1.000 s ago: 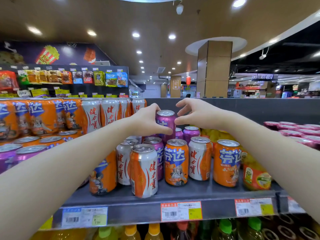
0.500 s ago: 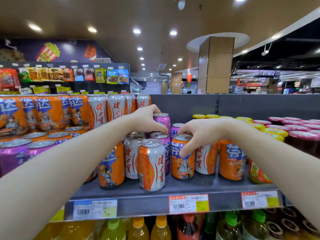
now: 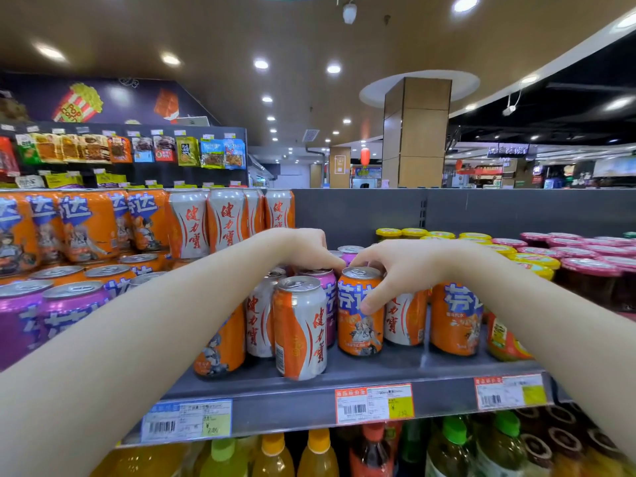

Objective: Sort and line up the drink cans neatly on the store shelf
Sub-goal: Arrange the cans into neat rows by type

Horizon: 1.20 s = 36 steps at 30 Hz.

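Gripping from above, the right hand (image 3: 390, 270) clasps an orange Fanta can (image 3: 358, 325) just right of the frame's centre, thumb (image 3: 371, 302) pressed down the front of the label and the other fingers wrapped behind the rim. This can stands upright on the grey shelf (image 3: 309, 406). It is bright orange with big blue-and-white characters, a cartoon figure lower down and a silver pull-tab lid. The left hand (image 3: 303, 249) reaches in from the lower left, its fingertips curled down onto the lid of a purple can (image 3: 327, 290) that stands touching the orange one's left side; whether it truly has hold of that can cannot be told. In front of the purple can, nearest the shelf edge, stands a silver-and-orange can (image 3: 301, 332) with red script, and a second of that kind (image 3: 260, 325) is just behind it to the left. A third silver-and-orange can (image 3: 404, 320) sits under the right wrist, with another orange Fanta can (image 3: 454, 318) beside it further right. At the left of the frame, orange, silver and purple cans (image 3: 86, 222) are stacked in rows. Yellow-lidded jars (image 3: 530, 261) and pink-lidded jars (image 3: 585, 265) fill the right side. Price tags (image 3: 374, 402) hang on the shelf's front edge, above bottled drinks (image 3: 316, 454) along the bottom.
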{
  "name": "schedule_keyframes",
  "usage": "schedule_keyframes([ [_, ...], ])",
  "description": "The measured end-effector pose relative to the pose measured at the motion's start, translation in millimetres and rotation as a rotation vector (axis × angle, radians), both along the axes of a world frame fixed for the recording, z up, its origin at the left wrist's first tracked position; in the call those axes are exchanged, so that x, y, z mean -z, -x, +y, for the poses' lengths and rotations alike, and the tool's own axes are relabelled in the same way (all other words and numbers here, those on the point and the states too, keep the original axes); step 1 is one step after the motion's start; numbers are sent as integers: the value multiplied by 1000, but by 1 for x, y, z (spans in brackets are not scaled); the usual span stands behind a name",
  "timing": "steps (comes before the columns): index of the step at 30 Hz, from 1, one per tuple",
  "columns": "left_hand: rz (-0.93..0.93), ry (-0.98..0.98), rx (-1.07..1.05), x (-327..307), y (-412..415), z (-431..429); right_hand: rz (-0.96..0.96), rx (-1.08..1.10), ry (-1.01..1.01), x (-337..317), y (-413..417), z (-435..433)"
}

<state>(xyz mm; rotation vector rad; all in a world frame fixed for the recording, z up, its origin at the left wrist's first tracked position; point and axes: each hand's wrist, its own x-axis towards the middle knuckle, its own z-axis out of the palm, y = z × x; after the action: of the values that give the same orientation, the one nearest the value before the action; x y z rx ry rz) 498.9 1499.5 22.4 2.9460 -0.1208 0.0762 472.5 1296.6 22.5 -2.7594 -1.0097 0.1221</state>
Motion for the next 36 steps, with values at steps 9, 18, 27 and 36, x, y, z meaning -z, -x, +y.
schedule_keyframes([
  [9,-7,-28,42,-15,20,-1,-133,56,-82,9,5,2],
  [18,-338,227,94,-36,104,63,-163,-8,-327,-33,23,-5],
  [27,-461,471,143,-46,170,85,-240,-193,-577,-85,60,79],
  [36,-579,511,-57,-21,221,158,-171,-378,-613,-59,93,185],
])
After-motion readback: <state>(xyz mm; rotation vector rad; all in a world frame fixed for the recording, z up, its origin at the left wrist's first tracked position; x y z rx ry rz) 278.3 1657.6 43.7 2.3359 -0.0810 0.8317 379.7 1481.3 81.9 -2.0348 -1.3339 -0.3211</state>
